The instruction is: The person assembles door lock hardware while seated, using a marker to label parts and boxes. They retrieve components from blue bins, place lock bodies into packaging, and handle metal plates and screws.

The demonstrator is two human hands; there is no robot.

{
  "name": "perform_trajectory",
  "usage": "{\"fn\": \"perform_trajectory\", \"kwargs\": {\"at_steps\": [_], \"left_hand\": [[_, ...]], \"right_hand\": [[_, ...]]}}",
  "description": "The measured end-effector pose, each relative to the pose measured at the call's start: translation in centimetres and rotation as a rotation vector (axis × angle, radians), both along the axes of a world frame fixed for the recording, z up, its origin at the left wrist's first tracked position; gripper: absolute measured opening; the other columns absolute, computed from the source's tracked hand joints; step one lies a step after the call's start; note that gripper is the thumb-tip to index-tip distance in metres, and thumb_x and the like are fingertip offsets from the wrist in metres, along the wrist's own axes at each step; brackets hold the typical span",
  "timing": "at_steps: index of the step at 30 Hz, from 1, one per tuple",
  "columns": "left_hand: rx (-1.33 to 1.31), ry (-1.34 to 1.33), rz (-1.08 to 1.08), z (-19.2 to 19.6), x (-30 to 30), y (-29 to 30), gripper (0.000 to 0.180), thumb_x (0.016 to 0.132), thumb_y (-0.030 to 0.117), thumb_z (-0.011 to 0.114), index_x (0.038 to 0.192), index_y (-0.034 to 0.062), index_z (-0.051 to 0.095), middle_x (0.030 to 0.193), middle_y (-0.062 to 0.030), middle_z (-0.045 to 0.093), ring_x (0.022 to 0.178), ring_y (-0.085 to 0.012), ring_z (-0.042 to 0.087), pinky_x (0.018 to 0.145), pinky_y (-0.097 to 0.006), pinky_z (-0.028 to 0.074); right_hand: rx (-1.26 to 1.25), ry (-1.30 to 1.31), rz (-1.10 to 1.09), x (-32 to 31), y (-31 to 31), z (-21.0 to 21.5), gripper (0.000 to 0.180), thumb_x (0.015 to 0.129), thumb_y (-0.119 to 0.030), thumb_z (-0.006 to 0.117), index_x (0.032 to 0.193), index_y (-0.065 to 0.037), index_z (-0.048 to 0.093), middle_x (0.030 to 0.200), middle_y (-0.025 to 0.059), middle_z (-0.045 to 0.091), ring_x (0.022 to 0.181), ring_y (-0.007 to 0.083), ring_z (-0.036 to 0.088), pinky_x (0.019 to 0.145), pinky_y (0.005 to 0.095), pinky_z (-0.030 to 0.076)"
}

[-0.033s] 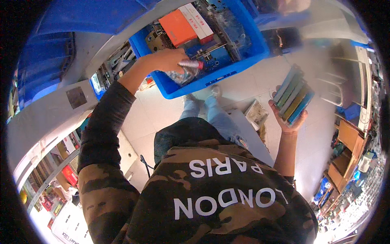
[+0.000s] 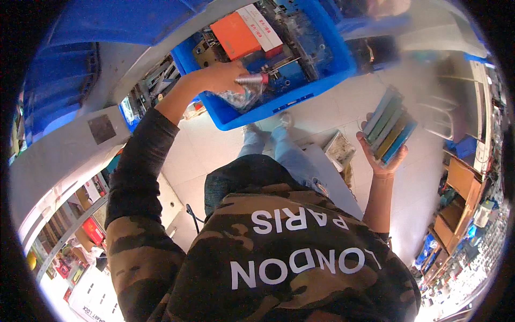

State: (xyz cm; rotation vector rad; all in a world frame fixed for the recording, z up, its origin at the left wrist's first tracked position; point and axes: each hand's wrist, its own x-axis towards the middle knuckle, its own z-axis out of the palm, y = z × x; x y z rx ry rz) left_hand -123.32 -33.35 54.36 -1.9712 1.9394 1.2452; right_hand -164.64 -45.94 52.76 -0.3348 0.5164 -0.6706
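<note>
Over the near left part of a blue plastic crate [image 2: 257, 108], my left hand [image 2: 222, 78] is closed round a short silvery rod with a red end [image 2: 255, 79]. A crumpled clear plastic bag [image 2: 240, 100] hangs under the same hand; whether it is gripped too, I cannot tell. Out to the right, my right hand [image 2: 387, 161] holds a bundle of long flat packs [image 2: 389, 126], grey, green, yellow and blue, side by side. The thumb and fingers clasp its lower end. Inside the crate are an orange and white box [image 2: 244, 33] and several metal parts [image 2: 289, 72].
A grey metal structure [image 2: 70, 142] stands to the left, above shelves of mixed goods. Brown cartons [image 2: 461, 180] and cluttered shelving line the right side. A shallow white box [image 2: 339, 150] is on the right of my legs, above the tiled floor [image 2: 222, 155].
The red-ended rod has tipped slightly upward in my left hand. My right hand and its bundle have shifted a little to the right.
</note>
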Motion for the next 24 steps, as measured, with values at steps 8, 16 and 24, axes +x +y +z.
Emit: {"fn": "perform_trajectory", "kwargs": {"at_steps": [8, 16, 24], "left_hand": [[0.024, 0.252, 0.45, 1.1, 0.9, -1.3, 0.061, 0.072, 0.043, 0.067, 0.111, -0.0024, 0.053, 0.092, -0.0116, 0.06, 0.082, -0.0195, 0.057, 0.072, -0.031, 0.045], [-0.088, 0.354, 0.85, -4.8, -3.5, -6.6, 0.051, 0.073, 0.049, 0.065, 0.092, 0.0025, 0.057, 0.077, -0.0072, 0.057, 0.073, -0.0181, 0.055, 0.065, -0.032, 0.043], [-0.283, 0.088, 0.551, -9.0, -5.8, -4.4, 0.055, 0.078, 0.032, 0.061, 0.121, 0.0003, 0.046, 0.11, -0.0242, 0.053, 0.097, -0.0394, 0.051, 0.082, -0.044, 0.044]], "right_hand": [[0.036, 0.024, 0.015, 0.8, 0.3, 1.1, 0.077, 0.059, -0.037, 0.075, 0.126, -0.013, 0.043, 0.119, 0.0122, 0.044, 0.101, 0.0259, 0.044, 0.084, 0.0393, 0.04], [0.069, 0.039, 0.003, 0.6, 0.3, 0.5, 0.077, 0.06, -0.037, 0.075, 0.125, -0.012, 0.043, 0.121, 0.0126, 0.044, 0.103, 0.0255, 0.044, 0.086, 0.0383, 0.038], [0.092, 0.122, -0.042, -0.2, 0.4, -0.1, 0.078, 0.059, -0.037, 0.075, 0.126, -0.012, 0.043, 0.122, 0.0137, 0.046, 0.105, 0.0272, 0.047, 0.087, 0.041, 0.036]]}}
